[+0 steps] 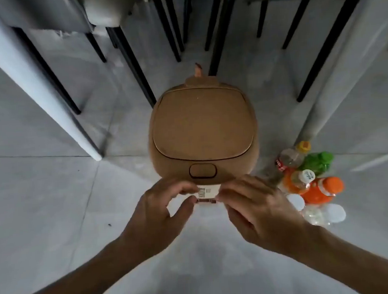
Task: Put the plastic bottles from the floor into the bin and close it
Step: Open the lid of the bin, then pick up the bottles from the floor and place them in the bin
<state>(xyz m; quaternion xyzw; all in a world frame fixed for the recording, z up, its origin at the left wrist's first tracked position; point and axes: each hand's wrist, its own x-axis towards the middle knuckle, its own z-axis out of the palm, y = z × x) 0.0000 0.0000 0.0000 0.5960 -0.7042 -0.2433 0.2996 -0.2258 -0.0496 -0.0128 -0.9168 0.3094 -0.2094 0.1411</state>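
Note:
A tan plastic bin (202,128) stands on the floor in the middle, its lid down and a push button (202,170) at the front. Several plastic bottles (305,180) stand on the floor in a cluster to its right: a clear one with a yellow cap, a green one, orange ones and clear ones with white caps. My left hand (156,216) and my right hand (254,209) meet at the bin's front wall. Their fingertips pinch the two ends of a white barcode label (208,191) there.
Black chair legs (134,59) and grey chair seats stand behind the bin. A white table leg (47,95) slants down at the left, another at the right (335,77) just behind the bottles. Grey floor tiles (44,214) surround me.

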